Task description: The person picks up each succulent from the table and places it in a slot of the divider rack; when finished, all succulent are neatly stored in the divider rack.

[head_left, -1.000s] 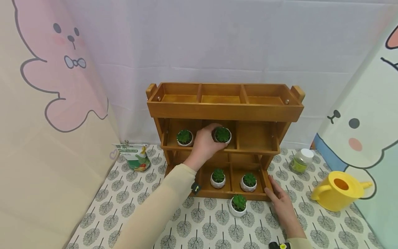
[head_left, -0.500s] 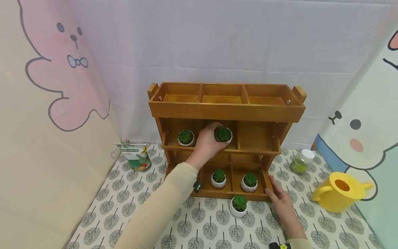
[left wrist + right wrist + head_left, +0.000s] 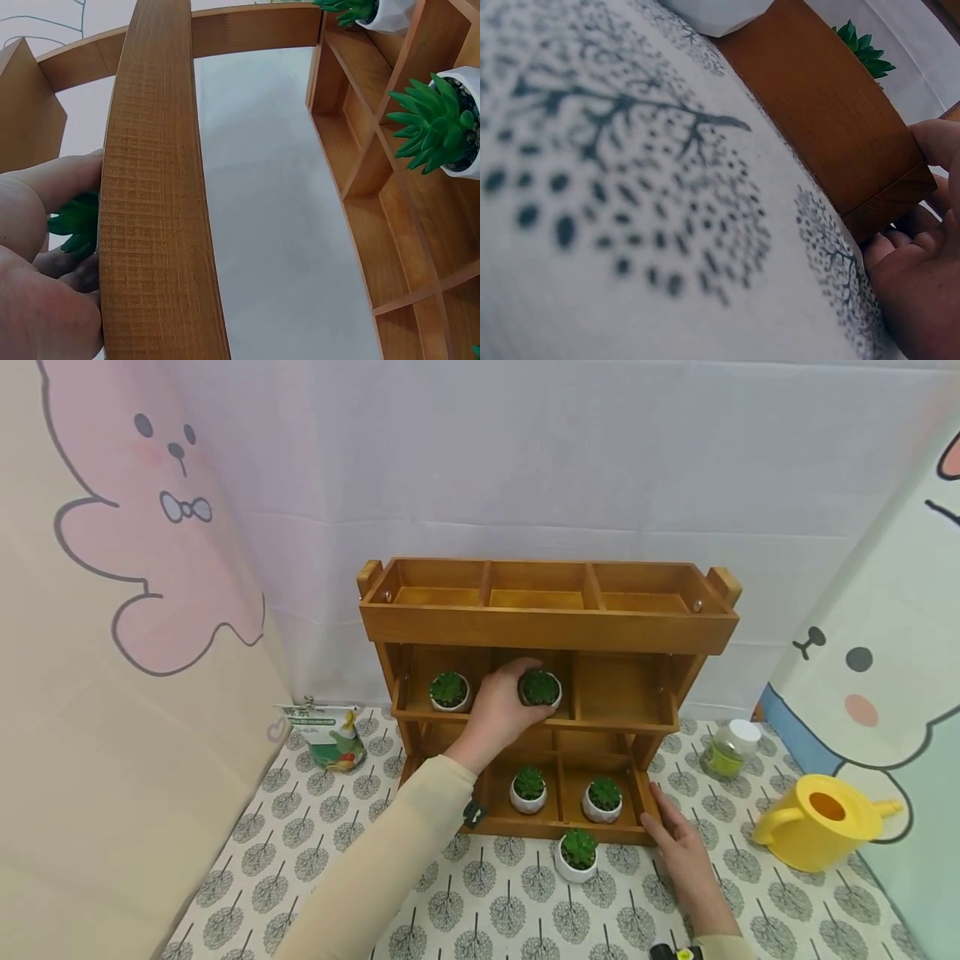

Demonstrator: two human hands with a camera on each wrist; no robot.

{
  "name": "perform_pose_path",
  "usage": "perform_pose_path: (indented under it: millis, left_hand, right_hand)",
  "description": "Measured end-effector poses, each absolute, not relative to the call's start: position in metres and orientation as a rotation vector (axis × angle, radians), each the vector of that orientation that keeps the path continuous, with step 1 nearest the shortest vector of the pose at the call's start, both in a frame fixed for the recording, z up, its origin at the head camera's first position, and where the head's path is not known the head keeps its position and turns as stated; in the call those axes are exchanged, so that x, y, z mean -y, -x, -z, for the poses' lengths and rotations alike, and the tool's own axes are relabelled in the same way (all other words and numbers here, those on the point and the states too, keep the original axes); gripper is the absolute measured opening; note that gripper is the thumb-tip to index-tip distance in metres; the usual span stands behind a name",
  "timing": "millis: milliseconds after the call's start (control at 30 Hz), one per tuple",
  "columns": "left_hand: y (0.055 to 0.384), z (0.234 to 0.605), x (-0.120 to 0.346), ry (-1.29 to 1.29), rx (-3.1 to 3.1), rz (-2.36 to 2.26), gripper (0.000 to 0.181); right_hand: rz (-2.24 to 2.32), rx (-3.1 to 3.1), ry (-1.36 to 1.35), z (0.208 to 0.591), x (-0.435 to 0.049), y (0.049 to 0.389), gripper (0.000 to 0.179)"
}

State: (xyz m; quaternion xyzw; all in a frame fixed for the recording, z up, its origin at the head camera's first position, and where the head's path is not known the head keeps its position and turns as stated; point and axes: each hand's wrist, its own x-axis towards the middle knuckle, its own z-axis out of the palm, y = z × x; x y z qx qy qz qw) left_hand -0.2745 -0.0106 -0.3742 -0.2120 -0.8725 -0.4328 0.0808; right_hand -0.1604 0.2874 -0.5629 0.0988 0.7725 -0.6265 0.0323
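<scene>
My left hand holds a small potted succulent in a white pot, at the middle section of the wooden shelf's middle tier; whether the pot touches the tier's floor cannot be told. In the left wrist view, a wooden board covers most of that plant. At the bottom right corner of the wooden shelf, my right hand grips the tier's end, thumb on the near side and fingers on the outer side. Another potted succulent sits left of my left hand on the same tier.
Two potted succulents, one in the middle and one at right, sit in the bottom tier. In front stands another succulent on the tree-print cloth. A green bag is left; a lidded jar and yellow watering can are right.
The left hand and its potted succulent have barely shifted, still at the middle tier. The right hand stays on the shelf end. The whole view has drifted slightly.
</scene>
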Motion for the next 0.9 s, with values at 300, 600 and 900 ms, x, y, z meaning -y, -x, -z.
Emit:
perform_pose_path:
  millis: [300, 600, 900]
  left_hand:
    - [0.271, 0.374, 0.013, 0.669, 2.601, 1.291, 0.062]
    - [0.267, 0.374, 0.018, 0.682, 2.595, 1.307, 0.062]
    - [0.257, 0.377, 0.027, 0.662, 2.523, 1.4, 0.064]
  right_hand:
    - [1.912, -2.398, -0.294, 0.565, -0.288, 0.161, 0.07]
    - [1.897, -2.41, -0.305, 0.565, -0.288, 0.161, 0.07]
    - [1.894, -2.421, -0.315, 0.564, -0.288, 0.162, 0.072]
